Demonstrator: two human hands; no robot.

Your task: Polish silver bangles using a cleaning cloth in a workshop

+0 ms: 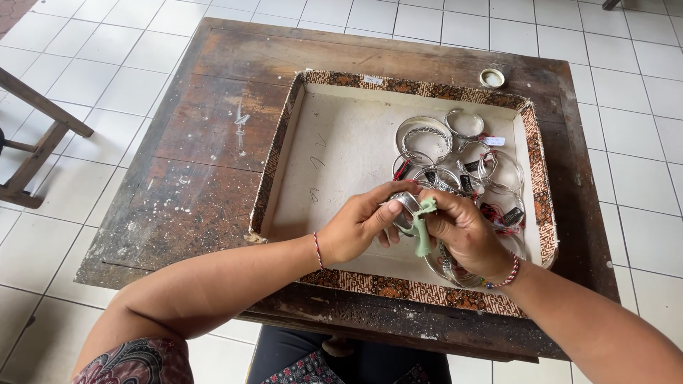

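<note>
My left hand (361, 224) grips a wide silver bangle (406, 208) over the tray. Against it my right hand (464, 231) presses a pale green cloth (424, 229), which hangs down between the two hands. Both hands hover over the front right part of a shallow tray (334, 153) with a cream floor and a brown patterned rim. Several more silver bangles (455, 156) lie heaped in the tray's right half, some with small dark tags and red threads. A few bangles show under my right wrist.
The tray rests on a worn dark wooden table (206, 156) standing on a white tiled floor. A small round lid (491, 77) sits on the table behind the tray. Part of a wooden stool (35, 142) shows at the left edge.
</note>
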